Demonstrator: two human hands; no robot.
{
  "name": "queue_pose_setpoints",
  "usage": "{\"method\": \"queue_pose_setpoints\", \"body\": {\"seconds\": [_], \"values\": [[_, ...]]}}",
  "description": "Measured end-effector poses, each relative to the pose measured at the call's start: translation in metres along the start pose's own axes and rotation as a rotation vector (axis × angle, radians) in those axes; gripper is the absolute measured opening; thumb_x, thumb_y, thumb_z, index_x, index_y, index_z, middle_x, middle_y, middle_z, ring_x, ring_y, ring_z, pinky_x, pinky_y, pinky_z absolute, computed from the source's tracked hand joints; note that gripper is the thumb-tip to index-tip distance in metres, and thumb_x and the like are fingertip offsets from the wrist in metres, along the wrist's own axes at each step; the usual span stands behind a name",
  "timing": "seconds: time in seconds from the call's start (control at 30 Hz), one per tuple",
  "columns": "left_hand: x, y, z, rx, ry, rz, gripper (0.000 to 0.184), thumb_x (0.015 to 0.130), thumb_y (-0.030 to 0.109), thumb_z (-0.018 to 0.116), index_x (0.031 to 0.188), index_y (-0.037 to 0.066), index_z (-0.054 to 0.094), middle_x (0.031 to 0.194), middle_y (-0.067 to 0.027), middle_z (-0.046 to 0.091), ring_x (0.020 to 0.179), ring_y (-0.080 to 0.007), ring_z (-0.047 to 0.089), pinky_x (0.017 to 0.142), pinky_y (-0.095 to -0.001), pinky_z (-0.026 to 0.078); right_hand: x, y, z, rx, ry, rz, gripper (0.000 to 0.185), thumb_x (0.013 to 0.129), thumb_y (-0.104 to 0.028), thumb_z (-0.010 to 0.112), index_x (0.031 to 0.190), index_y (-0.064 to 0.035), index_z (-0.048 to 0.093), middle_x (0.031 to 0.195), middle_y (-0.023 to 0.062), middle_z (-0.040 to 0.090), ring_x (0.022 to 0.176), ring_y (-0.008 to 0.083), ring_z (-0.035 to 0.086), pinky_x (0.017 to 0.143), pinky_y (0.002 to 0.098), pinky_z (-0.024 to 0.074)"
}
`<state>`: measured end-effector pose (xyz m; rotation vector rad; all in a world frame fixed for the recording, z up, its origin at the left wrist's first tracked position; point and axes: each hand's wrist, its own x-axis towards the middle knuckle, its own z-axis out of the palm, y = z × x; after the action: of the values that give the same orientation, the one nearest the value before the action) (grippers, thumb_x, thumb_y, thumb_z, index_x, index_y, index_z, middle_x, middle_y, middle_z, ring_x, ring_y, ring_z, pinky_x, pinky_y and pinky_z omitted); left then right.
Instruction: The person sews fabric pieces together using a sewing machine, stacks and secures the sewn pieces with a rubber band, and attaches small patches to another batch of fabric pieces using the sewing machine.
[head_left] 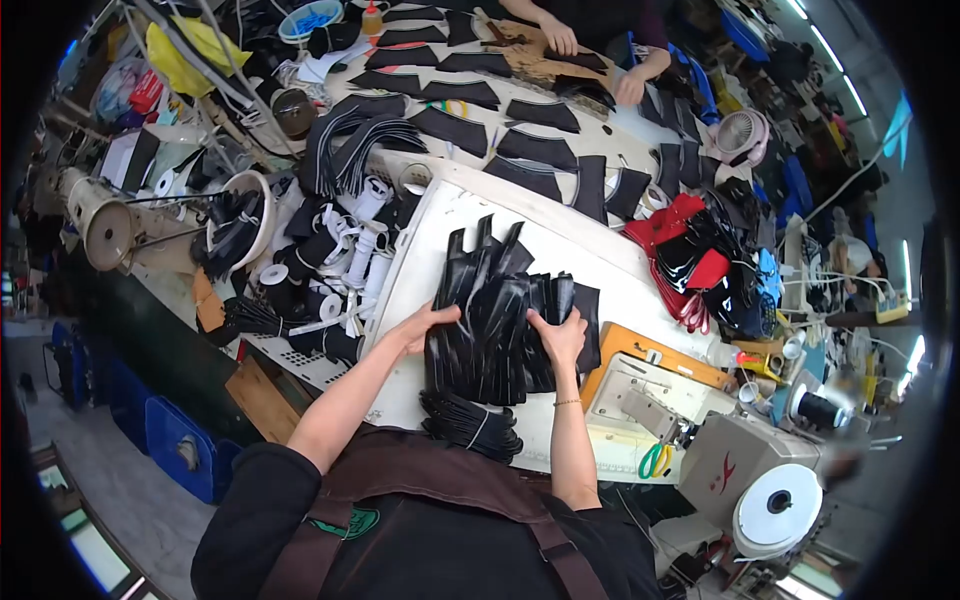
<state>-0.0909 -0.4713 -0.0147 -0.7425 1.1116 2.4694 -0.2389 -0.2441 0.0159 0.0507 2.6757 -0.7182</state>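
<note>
In the head view, from where I stand, the loose pile of glossy black pieces (pixel 490 335) lies on the white worktop (pixel 600 250) between the person's two hands, and the step in hand looks like gathering or squaring it up. The left hand (pixel 424 326) has its thumb laid over the near-left edge of the pile; its other fingers are mostly hidden, so I can't tell how tightly it pinches. The right hand (pixel 563 342) sits at the other side, thumb and forefinger parted against the pieces (whether they squeeze, I can't say). Just beyond that right hand, a flat dark piece (pixel 590 305) pokes out from under the pile. Below and between the hands, nearer the body, rests a black bundle (pixel 472 425). To the right of the right hand are the green-and-yellow scissors (pixel 655 460) and a sewing machine (pixel 745 465). Well beyond both hands, a co-worker's hand (pixel 560 38) is over more dark pieces. As I judge it, any next move with so uneven a pile calls for even pressure from both sides, lest the slick-looking pieces slide apart.
</note>
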Motion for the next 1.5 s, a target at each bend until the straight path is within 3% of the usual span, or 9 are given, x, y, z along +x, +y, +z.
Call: {"method": "queue_pose_setpoints", "body": {"seconds": [0.07,0.2,0.37,0.47,0.53,0.73,1.2,1.4,1.5], "values": [[0.004,0.001,0.007,-0.221,-0.081,-0.118,0.067,0.083,0.052,0.061,0.127,0.004,0.05,0.116,-0.0109,0.061,0.095,-0.0225,0.062,0.089,-0.0346,0.047,0.004,0.002,0.003,-0.013,0.018,0.002,0.099,0.062,-0.067,0.069,0.126,0.0046,0.045,0.113,0.025,0.048,0.101,0.0432,0.051,0.091,0.0457,0.0427],[0.007,0.011,0.037,-0.552,-0.152,0.049,0.067,0.087,0.064,0.045,0.117,0.005,0.058,0.107,-0.009,0.064,0.092,-0.0191,0.062,0.084,-0.0328,0.049,0.007,0.004,0.009,-0.027,0.048,0.034,0.092,0.068,-0.066,0.065,0.126,0.0028,0.045,0.112,0.0258,0.048,0.099,0.0449,0.05,0.089,0.0475,0.0422],[0.045,-0.017,0.038,-0.591,-0.155,0.076,0.075,0.086,0.071,0.035,0.121,0.008,0.057,0.111,-0.0073,0.063,0.092,-0.0202,0.062,0.082,-0.0334,0.049,0.011,0.0,0.017,-0.089,0.111,0.103,0.083,0.077,-0.066,0.053,0.127,-0.0004,0.045,0.113,0.0264,0.048,0.095,0.0458,0.049,0.088,0.0502,0.0403],[0.06,-0.03,0.048,-0.698,-0.213,-0.097,0.067,0.09,0.064,0.037,0.126,0.01,0.054,0.119,-0.0087,0.06,0.099,-0.022,0.06,0.088,-0.0376,0.049,0.016,0.004,0.014,-0.016,0.069,0.143,0.08,0.08,-0.065,0.048,0.129,-0.0017,0.044,0.113,0.0263,0.048,0.095,0.0458,0.049,0.089,0.0508,0.0389],[0.036,-0.02,0.076,-0.485,-0.262,-0.066,0.064,0.093,0.057,0.036,0.138,0.012,0.041,0.135,-0.0097,0.049,0.119,-0.0252,0.05,0.105,-0.0418,0.036,0.017,0.006,0.014,0.059,0.018,0.174,0.077,0.083,-0.065,0.043,0.13,-0.0031,0.043,0.114,0.0262,0.048,0.095,0.0458,0.048,0.089,0.0513,0.0375],[0.029,-0.026,0.084,-0.803,-0.468,-0.073,0.053,0.097,0.043,0.037,0.14,0.012,0.038,0.137,-0.0095,0.047,0.12,-0.0248,0.049,0.104,-0.0413,0.037,0.003,-0.002,0.014,0.039,0.103,0.137,0.075,0.085,-0.062,0.041,0.133,-0.0049,0.041,0.115,0.0257,0.048,0.096,0.0451,0.047,0.089,0.0514,0.0358],[0.053,0.049,0.143,-0.434,-0.168,0.309,0.047,0.099,0.037,0.036,0.139,0.013,0.039,0.13,-0.0072,0.052,0.115,-0.0225,0.053,0.101,-0.04,0.041,0.084,-0.107,-0.05,-0.158,0.052,-0.274,0.068,0.083,-0.055,0.045,0.126,-0.0029,0.05,0.114,0.0238,0.053,0.096,0.0422,0.048,0.089,0.047,0.0367],[0.11,0.12,0.202,-0.6,-0.188,0.389,0.048,0.099,0.038,0.036,0.14,0.014,0.038,0.132,-0.0075,0.051,0.116,-0.0226,0.053,0.101,-0.0409,0.042,0.165,-0.152,-0.107,-0.23,0.133,-0.416,0.066,0.083,-0.054,0.046,0.123,-0.0022,0.052,0.112,0.023,0.054,0.095,0.0417,0.049,0.089,0.0469,0.0369],[0.172,0.137,0.21,-0.739,-0.505,0.541,0.048,0.098,0.04,0.036,0.14,0.015,0.038,0.133,-0.0074,0.05,0.116,-0.0225,0.053,0.101,-0.041,0.042,0.212,-0.171,-0.131,-0.3,0.126,-0.46,0.066,0.082,-0.054,0.046,0.122,-0.0023,0.053,0.112,0.0231,0.054,0.095,0.0421,0.05,0.089,0.0469,0.037]]}}
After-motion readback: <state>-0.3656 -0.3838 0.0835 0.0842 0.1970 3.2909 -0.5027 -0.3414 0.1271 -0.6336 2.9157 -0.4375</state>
